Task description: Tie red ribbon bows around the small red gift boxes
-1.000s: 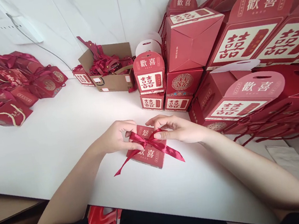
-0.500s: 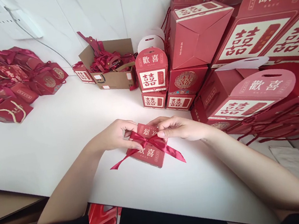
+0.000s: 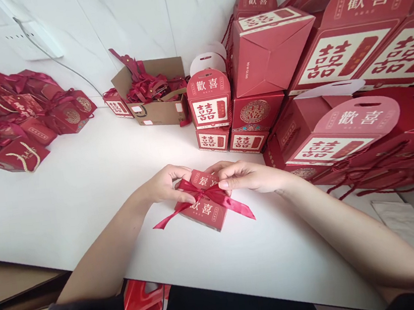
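Observation:
A small red gift box (image 3: 209, 217) with gold and white characters lies on the white table, with a dark red ribbon bow (image 3: 202, 194) tied across its top. My left hand (image 3: 165, 185) is closed on the bow's left loop, its thumb lying over the ribbon. Opposite it, my right hand (image 3: 247, 176) pinches the right loop between thumb and fingers. Both ribbon tails spread outward past the box's sides. Fingers of both hands are partly hidden behind the bow and box.
An open cardboard box (image 3: 158, 114) full of red ribbons stands against the wall. Stacked red boxes (image 3: 211, 106) and larger handled boxes crowd the right side. Several ribboned gift boxes (image 3: 11, 150) sit at the far left. White tissue (image 3: 406, 222) lies at the right edge.
The camera view has shifted slightly. Both hands keep their hold on the bow, and its loops look a little different in shape; the box stays in nearly the same place.

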`<state>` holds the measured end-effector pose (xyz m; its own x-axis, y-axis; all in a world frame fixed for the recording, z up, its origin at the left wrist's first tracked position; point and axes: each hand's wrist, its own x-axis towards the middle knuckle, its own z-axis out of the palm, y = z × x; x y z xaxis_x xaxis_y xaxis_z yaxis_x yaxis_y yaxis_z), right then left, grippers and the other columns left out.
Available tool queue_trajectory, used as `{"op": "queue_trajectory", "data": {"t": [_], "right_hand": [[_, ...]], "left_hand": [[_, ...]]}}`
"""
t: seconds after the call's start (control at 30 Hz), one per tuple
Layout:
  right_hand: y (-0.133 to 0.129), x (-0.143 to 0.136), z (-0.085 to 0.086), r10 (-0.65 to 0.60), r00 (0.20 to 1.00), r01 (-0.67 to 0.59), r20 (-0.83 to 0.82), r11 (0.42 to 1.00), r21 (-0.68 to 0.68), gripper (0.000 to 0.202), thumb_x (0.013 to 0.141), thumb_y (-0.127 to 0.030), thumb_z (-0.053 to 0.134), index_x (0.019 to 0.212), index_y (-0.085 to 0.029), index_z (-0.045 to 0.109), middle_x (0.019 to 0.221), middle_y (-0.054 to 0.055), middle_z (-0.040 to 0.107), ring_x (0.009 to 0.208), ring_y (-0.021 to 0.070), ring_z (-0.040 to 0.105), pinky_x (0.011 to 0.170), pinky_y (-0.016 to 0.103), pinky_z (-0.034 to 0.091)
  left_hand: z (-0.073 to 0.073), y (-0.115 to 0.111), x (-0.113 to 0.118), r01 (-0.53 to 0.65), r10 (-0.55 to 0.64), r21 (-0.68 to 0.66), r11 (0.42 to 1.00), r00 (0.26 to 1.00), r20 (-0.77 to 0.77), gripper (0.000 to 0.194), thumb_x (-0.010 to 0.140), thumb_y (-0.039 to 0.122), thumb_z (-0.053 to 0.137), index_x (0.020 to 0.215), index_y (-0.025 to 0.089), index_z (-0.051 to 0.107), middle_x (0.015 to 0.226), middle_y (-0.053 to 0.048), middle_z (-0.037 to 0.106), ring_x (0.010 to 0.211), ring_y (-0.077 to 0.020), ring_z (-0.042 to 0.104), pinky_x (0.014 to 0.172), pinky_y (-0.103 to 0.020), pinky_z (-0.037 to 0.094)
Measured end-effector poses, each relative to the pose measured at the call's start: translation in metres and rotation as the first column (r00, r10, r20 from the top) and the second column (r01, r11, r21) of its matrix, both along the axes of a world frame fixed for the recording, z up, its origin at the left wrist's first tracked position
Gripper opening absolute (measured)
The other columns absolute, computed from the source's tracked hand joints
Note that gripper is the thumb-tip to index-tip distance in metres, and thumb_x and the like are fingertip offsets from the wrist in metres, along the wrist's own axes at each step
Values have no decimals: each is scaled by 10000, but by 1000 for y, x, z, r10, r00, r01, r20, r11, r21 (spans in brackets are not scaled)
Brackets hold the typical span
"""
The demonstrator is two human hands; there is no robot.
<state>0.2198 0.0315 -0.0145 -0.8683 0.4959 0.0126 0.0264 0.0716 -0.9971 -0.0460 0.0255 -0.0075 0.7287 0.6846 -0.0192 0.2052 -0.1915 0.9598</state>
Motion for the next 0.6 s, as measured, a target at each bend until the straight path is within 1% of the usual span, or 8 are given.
{"op": "queue_trajectory", "data": {"t": [0.1,0.17,0.27,0.33,0.47,0.53,0.6], "right_hand": [[0,0,-2,-5,1000,5,-3,1000,7,340,911,-448,616,741,-154,643,1293,79,540,1174,208,524,1044,357,387],[0,0,-3,-17,1000,17,-8,1000,17,344,910,-451,617,736,-155,640,1295,78,539,1179,207,521,1051,356,382],[1,0,-4,-42,999,43,-19,999,28,373,912,-470,605,717,-153,627,1295,77,546,1176,208,523,1046,359,388],[2,1,-5,-47,999,48,-25,998,30,390,921,-473,591,704,-149,617,1290,79,553,1159,209,531,1028,362,401],[4,0,-9,-48,998,48,-52,999,5,383,933,-452,580,709,-144,625,1280,86,562,1115,211,547,957,353,437],[4,0,-12,-71,995,69,-67,997,-25,376,933,-446,583,709,-147,624,1226,84,592,1120,218,545,941,351,441],[4,-1,-14,-94,993,90,-77,995,-53,368,930,-439,590,699,-153,614,1164,76,623,1150,229,533,957,354,429]], "left_hand": [[0,0,1,16,-16,-2,1000,1000,20,224,657,249,830,681,144,634,841,-60,691,725,-149,624,655,-269,506],[-2,0,1,12,-11,-11,1000,999,47,227,655,220,828,665,137,618,814,-48,681,700,-137,613,641,-261,498],[-5,-2,4,-38,44,-61,997,992,117,283,650,188,828,613,132,553,744,-18,653,641,-110,579,608,-240,481],[-6,-3,5,-61,75,-97,993,987,144,295,649,176,827,611,131,539,716,-5,640,616,-99,565,585,-226,471],[-6,-4,5,-56,75,-144,988,988,131,253,651,171,825,658,124,576,760,-22,662,661,-114,602,605,-230,494],[-6,-4,4,-62,79,-163,985,991,105,244,654,181,826,682,122,590,810,-39,677,694,-127,622,618,-237,510],[-4,-4,3,-72,86,-174,982,993,77,244,654,198,830,698,120,604,829,-45,682,700,-131,629,616,-238,520]]}}
